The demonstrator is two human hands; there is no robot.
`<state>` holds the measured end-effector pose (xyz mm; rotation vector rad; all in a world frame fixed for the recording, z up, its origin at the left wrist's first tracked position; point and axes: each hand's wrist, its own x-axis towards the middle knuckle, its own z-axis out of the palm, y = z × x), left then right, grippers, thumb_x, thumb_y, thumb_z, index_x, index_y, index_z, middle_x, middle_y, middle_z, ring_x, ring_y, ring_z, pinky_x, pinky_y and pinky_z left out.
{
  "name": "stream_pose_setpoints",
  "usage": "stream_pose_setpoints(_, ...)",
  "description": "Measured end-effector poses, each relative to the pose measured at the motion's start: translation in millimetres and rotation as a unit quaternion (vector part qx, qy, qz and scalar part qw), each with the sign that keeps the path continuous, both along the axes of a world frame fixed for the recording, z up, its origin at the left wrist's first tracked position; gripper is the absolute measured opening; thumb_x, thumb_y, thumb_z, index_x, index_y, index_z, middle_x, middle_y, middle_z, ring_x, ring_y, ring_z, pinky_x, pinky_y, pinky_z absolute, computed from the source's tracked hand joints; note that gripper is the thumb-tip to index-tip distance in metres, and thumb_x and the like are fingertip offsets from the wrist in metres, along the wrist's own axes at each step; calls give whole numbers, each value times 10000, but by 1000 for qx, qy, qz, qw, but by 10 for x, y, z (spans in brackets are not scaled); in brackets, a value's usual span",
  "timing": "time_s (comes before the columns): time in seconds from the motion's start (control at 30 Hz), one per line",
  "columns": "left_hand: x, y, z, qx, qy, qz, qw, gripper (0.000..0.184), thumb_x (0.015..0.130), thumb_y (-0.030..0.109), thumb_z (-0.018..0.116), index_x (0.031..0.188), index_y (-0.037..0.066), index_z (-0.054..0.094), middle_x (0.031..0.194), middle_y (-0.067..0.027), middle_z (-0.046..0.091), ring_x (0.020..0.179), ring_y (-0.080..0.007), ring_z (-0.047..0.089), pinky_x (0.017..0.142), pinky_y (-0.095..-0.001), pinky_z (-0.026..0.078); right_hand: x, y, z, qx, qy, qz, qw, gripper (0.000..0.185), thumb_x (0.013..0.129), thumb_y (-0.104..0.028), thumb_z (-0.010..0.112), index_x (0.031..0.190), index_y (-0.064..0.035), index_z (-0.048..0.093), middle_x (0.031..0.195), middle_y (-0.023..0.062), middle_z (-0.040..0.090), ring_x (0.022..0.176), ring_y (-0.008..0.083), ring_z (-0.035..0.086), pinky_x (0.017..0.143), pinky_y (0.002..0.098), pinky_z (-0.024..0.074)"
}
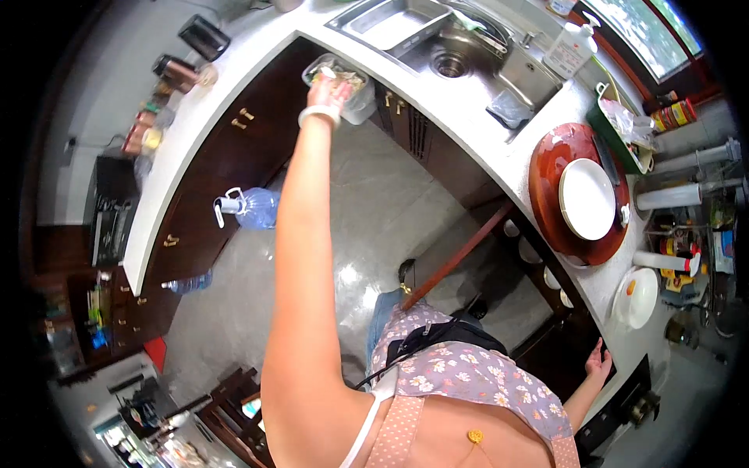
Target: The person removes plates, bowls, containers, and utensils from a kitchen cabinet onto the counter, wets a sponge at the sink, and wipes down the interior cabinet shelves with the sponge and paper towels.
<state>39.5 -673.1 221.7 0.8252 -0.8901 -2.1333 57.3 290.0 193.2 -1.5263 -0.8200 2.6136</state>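
Note:
My left hand (329,92) reaches out over a clear plastic bin (359,105) below the counter corner. Its fingers are spread above mixed scraps (351,78) in the bin. A small white piece (328,72) lies at the fingertips; whether they touch it is unclear. A pale bracelet circles that wrist. My right hand (598,363) is low at the right, beside the counter edge, fingers apart and nothing in them. A white plate (587,199) rests on the round red-brown board (550,168), with a dark knife (605,160) beside it.
A sink (476,58) is set in the counter at the top, with a white pump bottle (571,51) beside it. A blue water jug (257,208) stands on the floor near the left cabinets. Another white plate (636,298) is at the right. A brown pole (460,253) slants before me.

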Motion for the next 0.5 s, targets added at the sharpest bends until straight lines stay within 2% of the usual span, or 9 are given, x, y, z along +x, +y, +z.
stream_pose_setpoints(0.03, -82, -304, -232, 86, -26, 0, 996, 546, 947, 363, 450, 1374, 65, 285, 1460, -181, 217, 1293, -354, 335, 1026, -471, 366, 91, -221, 181, 26, -32, -34, 999, 494, 923, -118, 381, 1360, 72, 249, 1297, 230, 467, 1106, 292, 556, 861, 331, 540)
stream_pose_setpoints(0.07, -71, -432, -395, 103, -61, -36, 992, 647, 915, 439, 485, 1420, 127, 229, 1494, -144, 163, 1351, -346, 231, 1063, -474, 300, 221, -109, 111, 36, -12, 36, 999, 485, 919, -105, 379, 1355, 70, 259, 1298, 230, 466, 1101, 294, 559, 840, 320, 549)
stream_pose_setpoints(0.1, -76, -480, -637, 88, -139, 6, 986, 683, 899, 425, 526, 1433, 150, 201, 1508, -106, 146, 1369, -335, 193, 1067, -489, 280, 309, -96, 94, 45, -8, 46, 998, 473, 920, -83, 367, 1355, 69, 261, 1325, 222, 441, 1159, 295, 515, 914, 327, 506)
stream_pose_setpoints(0.13, -56, -152, -478, 65, -210, 36, 975, 720, 875, 361, 591, 1440, 172, 186, 1512, -89, 137, 1365, -320, 213, 1049, -500, 305, 360, -85, 16, 43, -12, -3, 999, 459, 917, -63, 368, 1347, 73, 281, 1351, 213, 415, 1224, 299, 450, 1005, 347, 428)
stream_pose_setpoints(0.17, 22, -65, -705, 29, -228, -2, 973, 761, 848, 304, 646, 1440, 172, 187, 1508, -81, 153, 1345, -309, 264, 1020, -505, 344, 431, -285, 81, 51, 10, -1, 999, 442, 920, -52, 373, 1333, 85, 301, 1361, 210, 399, 1263, 304, 399, 1062, 362, 355)
stream_pose_setpoints(0.2, 105, 186, -754, 10, -252, -66, 965, 758, 843, 292, 657, 1435, 177, 196, 1492, -80, 206, 1296, -303, 354, 995, -483, 386, 559, 63, -227, 25, 45, 63, 997, 433, 916, -52, 384, 1320, 92, 323, 1355, 212, 403, 1256, 308, 403, 1058, 358, 357)
stream_pose_setpoints(0.27, 258, 460, -1177, 21, -293, -164, 942, 611, 877, 286, 613, 1383, 131, 307, 1402, -108, 377, 1219, -278, 450, 966, -441, 419, 502, -675, 93, 111, -32, 0, 993, 410, 917, -43, 388, 1297, 103, 344, 1351, 236, 395, 1236, 329, 420, 1039, 364, 380)
stream_pose_setpoints(0.4, 502, 1099, -1289, -128, -367, -262, 883, 515, 905, 301, 569, 1338, 98, 379, 1287, -85, 492, 1168, -230, 482, 939, -392, 419, 265, -1013, 181, 107, -43, 176, 978, 413, 935, -107, 443, 1282, 97, 351, 1316, 283, 406, 1168, 327, 491, 903, 336, 500)
stream_pose_setpoints(0.5, 639, 1562, -1202, -275, -366, -253, 852, 432, 911, 275, 568, 1282, 82, 460, 1187, -46, 555, 1085, -150, 513, 894, -333, 416, 30, -1216, 120, 232, -1, 393, 890, 366, 950, -197, 458, 1244, 20, 438, 1126, 226, 577, 967, 268, 616, 832, 342, 523)
